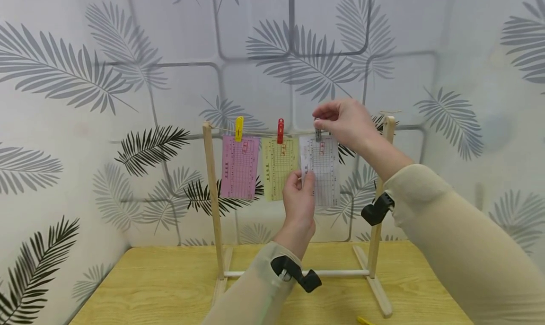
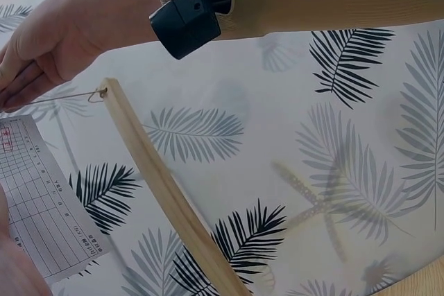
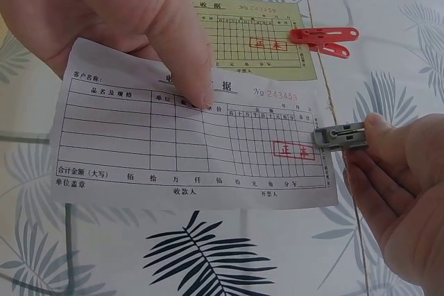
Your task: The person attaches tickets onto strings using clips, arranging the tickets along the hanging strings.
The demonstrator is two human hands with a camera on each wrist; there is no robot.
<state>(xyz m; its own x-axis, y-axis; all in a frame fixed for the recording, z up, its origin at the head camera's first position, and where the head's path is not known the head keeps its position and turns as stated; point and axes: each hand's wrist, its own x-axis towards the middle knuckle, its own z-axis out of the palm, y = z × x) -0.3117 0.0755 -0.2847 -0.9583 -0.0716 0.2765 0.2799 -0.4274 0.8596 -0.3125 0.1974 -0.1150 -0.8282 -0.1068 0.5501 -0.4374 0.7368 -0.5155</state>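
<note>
— We see the right hand (image 1: 345,124) pinching a grey clip (image 3: 340,136) onto the string (image 3: 326,81); the left hand (image 1: 299,199) pinches the white receipt (image 3: 194,136).
— Clipping step, apparently; next, a careful release.

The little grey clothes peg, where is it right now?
The small grey clothes peg sits on the string at the top of the white paper slip, pinched by the right hand, right of the red plastic peg.
</note>
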